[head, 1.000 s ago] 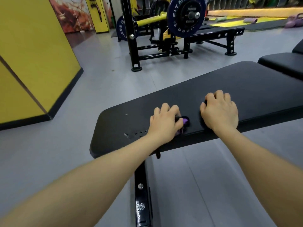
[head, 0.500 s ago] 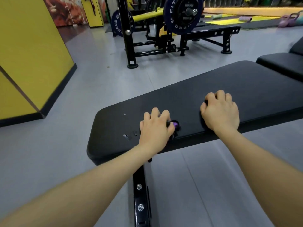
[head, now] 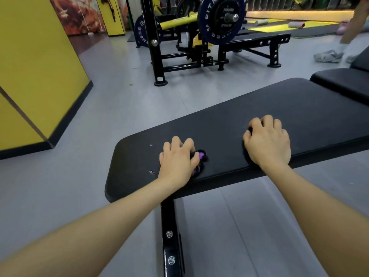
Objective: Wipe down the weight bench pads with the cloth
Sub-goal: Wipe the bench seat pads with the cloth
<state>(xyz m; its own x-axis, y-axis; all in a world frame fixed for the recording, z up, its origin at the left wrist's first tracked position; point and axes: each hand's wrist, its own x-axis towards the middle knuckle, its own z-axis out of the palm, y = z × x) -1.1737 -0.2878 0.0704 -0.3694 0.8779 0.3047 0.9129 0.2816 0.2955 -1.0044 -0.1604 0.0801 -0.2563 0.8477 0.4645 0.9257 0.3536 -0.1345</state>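
Note:
The black bench pad (head: 229,120) runs from the lower left up to the right across the view. My left hand (head: 177,158) presses palm-down on the pad's near end, closed over a dark cloth with purple patches (head: 200,156) that pokes out by the thumb. Further right, my right hand (head: 267,140) rests on the pad near its front edge with the fingers curled under. Nothing shows in that hand, though its shadow is dark against the pad. Small pale scuff marks (head: 151,171) lie just left of my left hand.
The bench's black steel leg (head: 169,236) runs down below the pad. A second black pad (head: 339,80) stands at the right. Behind are a barbell rack with blue plates (head: 219,19) and a yellow wall block (head: 40,66). A person's legs (head: 351,27) are at the far right.
My left hand has slid the cloth leftward along the pad toward the scuff marks. My right hand has stayed in place. A person's legs have come into view at far right.

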